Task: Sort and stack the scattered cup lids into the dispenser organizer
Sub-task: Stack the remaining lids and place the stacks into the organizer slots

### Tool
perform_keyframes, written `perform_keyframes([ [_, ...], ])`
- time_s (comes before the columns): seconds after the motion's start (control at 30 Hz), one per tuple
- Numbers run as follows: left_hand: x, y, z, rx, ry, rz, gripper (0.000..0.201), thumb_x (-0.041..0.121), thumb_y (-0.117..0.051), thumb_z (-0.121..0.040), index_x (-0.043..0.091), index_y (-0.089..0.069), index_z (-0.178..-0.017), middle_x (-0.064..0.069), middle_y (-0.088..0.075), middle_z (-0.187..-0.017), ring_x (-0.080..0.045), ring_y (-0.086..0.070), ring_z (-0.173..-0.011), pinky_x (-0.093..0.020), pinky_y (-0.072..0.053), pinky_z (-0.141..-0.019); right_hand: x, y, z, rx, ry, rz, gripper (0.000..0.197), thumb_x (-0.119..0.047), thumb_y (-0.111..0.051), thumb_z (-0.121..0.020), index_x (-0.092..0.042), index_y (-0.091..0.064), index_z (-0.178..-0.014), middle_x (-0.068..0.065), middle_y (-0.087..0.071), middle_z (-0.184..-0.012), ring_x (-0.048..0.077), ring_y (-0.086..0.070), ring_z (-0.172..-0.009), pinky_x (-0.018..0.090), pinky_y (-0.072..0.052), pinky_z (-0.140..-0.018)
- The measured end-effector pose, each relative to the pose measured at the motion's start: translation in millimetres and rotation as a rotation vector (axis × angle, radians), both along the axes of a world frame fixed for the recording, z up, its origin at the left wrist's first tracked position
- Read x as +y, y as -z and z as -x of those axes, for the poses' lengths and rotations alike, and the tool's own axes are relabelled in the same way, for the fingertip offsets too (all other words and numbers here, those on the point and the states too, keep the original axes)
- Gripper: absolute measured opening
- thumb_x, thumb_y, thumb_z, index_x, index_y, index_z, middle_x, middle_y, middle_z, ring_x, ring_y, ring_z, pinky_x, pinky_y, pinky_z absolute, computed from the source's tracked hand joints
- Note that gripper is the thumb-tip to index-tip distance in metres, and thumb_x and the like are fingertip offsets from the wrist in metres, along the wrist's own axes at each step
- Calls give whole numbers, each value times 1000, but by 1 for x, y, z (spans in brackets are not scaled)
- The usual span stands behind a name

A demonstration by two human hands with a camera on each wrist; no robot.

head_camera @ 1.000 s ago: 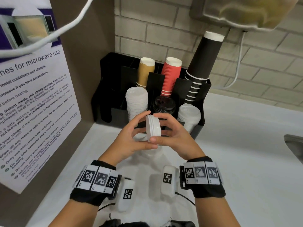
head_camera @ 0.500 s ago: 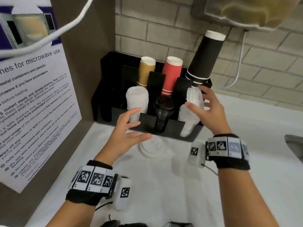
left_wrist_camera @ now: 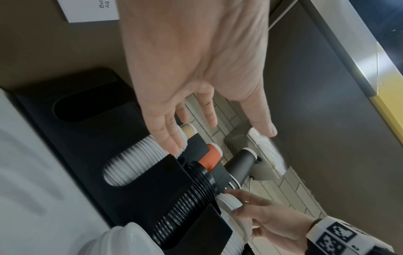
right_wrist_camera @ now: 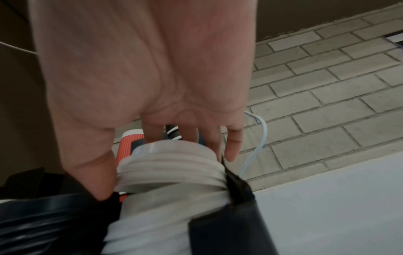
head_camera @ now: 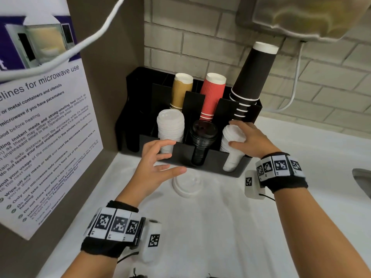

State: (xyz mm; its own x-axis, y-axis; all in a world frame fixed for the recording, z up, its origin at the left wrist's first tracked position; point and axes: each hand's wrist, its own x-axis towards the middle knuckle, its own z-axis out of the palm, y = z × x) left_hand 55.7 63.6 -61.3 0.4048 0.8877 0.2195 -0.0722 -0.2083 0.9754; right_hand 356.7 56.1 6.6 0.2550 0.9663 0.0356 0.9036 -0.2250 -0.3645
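Lids, white, stacked (head_camera: 232, 145): in rt front slot of black organizer (head_camera: 180, 155), R hand (head_camera: 248, 140) on top, thumb and fingers curved round top lids. L hand (head_camera: 154, 165) spread, holding nothing, just in front of organizer. One loose white lid (head_camera: 187, 184) on counter (head_camera: 220, 227), just in front of organizer, beside L fingertips. Black lids (head_camera: 201, 137) centre slot; white lid stack (head_camera: 170, 127) to their left.

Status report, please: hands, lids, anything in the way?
Left hand open, holding nothing. Right hand on right white lid stack in organizer. One white lid on counter before organizer. Nothing in the way.
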Motion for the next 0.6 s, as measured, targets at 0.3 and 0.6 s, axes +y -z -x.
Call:
perform_keyframes([
  [0.3, 0, 1, 4, 17, -9, -11, 63, 35, -84, -60, 44, -58, -117, 14, -38, -131, -5, -58, -115, -29, -52, -93, -3, 6, 6, -34, -19, 25, 61, -22, -62, -83, -46, -41, -136, 5, -29, -143, 37, -35, -125, 52, -32, -107],
  [0.6, -3, -1, 3, 28, -14, -13, 61, 38, -82, -62, 44, -57, -117, 15, -39, -131, -5, -58, -115, -28, -52, -93, 8, 21, 23, -81, 65, -166, 33, -34, -63, -80, -38, -56, -112, 1, -44, -129, 34, -41, -117, 46, -28, -96],
])
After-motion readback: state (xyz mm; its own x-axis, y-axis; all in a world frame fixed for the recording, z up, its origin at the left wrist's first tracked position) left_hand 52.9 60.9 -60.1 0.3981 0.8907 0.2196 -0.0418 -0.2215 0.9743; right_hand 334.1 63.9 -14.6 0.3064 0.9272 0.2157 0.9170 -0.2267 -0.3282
